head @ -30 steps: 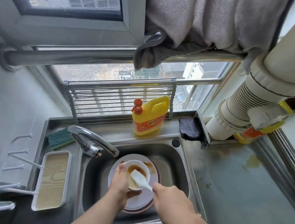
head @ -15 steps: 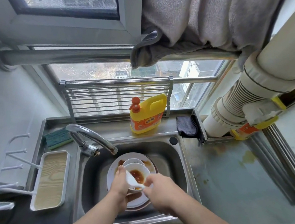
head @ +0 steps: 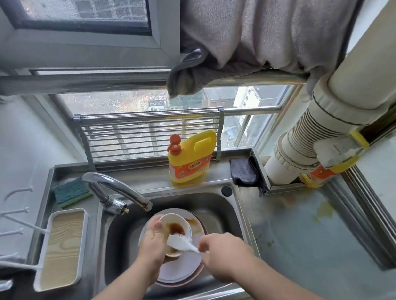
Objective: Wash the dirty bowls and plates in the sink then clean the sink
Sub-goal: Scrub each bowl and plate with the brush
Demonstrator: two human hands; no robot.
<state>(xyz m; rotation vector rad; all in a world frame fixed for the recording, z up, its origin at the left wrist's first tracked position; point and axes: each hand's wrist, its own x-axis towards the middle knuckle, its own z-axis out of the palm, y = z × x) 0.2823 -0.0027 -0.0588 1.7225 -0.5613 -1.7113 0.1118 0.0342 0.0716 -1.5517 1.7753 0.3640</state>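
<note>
Sink (head: 225, 204), steel. Stained bowl (head: 175, 228) above stacked plates (head: 182, 269), held at its left rim by left grip (head: 153, 245). Right grip (head: 222, 257) pinches white brush (head: 180, 242), bristles in bowl.

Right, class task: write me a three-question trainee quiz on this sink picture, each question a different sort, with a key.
1. True or false: the left hand grips the small bowl.
2. What does the right hand hold? A) green sponge B) white brush C) dark cloth
3. Fill in: the yellow detergent bottle stands behind the ____.

Key: 1 true. 2 B, the white brush, bristles in the bowl. 3 sink.
</note>
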